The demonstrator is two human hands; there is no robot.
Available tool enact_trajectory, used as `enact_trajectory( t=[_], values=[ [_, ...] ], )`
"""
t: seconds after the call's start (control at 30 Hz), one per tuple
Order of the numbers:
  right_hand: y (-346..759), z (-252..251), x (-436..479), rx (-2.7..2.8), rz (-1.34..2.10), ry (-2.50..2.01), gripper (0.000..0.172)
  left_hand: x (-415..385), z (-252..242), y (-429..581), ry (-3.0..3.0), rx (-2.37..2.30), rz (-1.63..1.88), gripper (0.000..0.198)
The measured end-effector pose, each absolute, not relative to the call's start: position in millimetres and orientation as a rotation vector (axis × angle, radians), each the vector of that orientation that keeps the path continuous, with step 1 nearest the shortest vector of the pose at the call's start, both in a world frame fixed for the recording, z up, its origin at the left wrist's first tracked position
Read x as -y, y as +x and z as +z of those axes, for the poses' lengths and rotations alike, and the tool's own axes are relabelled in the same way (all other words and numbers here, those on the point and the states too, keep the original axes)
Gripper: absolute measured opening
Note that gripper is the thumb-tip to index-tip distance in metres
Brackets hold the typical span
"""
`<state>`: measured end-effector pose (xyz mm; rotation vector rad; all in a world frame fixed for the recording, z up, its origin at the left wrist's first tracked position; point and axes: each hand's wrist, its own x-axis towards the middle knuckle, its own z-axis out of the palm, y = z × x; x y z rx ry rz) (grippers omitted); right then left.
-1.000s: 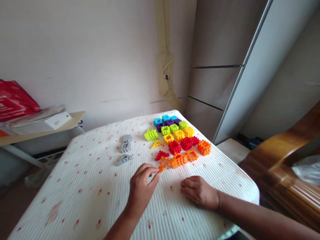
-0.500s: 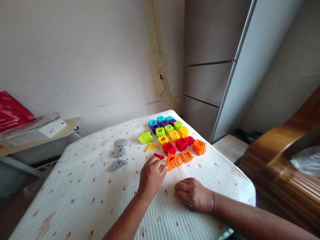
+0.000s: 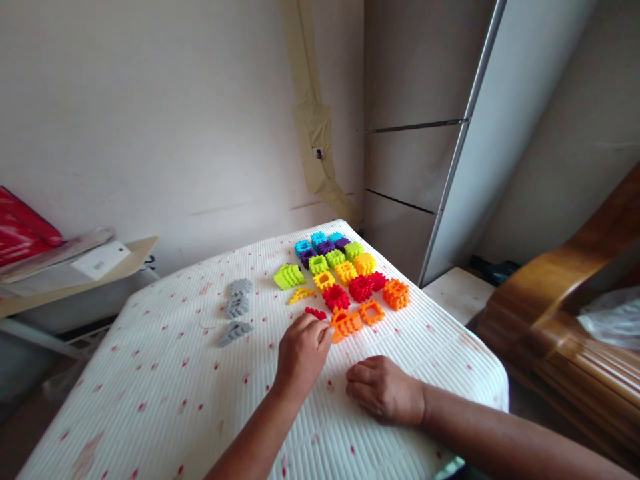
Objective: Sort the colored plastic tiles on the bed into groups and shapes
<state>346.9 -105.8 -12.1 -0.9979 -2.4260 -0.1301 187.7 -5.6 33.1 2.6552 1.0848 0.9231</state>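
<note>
Orange, tooth-edged plastic stack [image 3: 349,324] at the left hand's [image 3: 304,350] fingertips, head view.
The stack lies on the white ribbed, red-specked cloth [image 3: 165,387], left of an orange square plastic frame [image 3: 373,322] and an orange toothed plastic cube [image 3: 397,295]; the left hand's fingers are bent against its left end, though whether they grasp a piece I cannot tell. The right hand [image 3: 385,390] rests nearer, clenched on the cloth; red toothed plastic blocks [image 3: 361,289] sit just farther, grey toothed plastic pieces [image 3: 239,300] well left.

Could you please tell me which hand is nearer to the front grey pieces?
Left: the left hand is to the right of the front grey pieces; the right hand lies farther right.
</note>
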Motion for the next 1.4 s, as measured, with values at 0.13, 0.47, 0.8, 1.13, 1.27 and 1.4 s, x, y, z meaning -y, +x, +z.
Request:
enact_trajectory(
  t=[0.13, 0.47, 0.8, 1.13, 1.27, 1.4],
  values=[
    [347, -12, 106, 2.428, -0.138, -1.004, 0.024, 5, 33, 188, 2.626, -1.073, 0.96, 0.018],
    [347, -12, 106, 2.432, -0.143, -1.009, 0.024, 4, 36, 191, 2.438, -1.131, 0.994, 0.014],
    [347, -11, 107, 2.429, -0.133, -1.015, 0.022, 6, 43, 184, 2.366, -1.154, 1.146, 0.016],
    [344, -12, 108, 2.419, -0.11, -0.988, 0.023, -8, -2, 52, 2.053, -1.677, 1.283, 0.027],
    [340, 4, 119, 2.399, -0.224, -0.883, 0.021, -7, -4, -14, 1.725, -2.077, 1.192, 0.03],
    [382, 34, 112, 2.11, -0.413, -0.946, 0.021, -11, 1, -49, 1.443, -2.152, 1.17, 0.026]
  ],
)
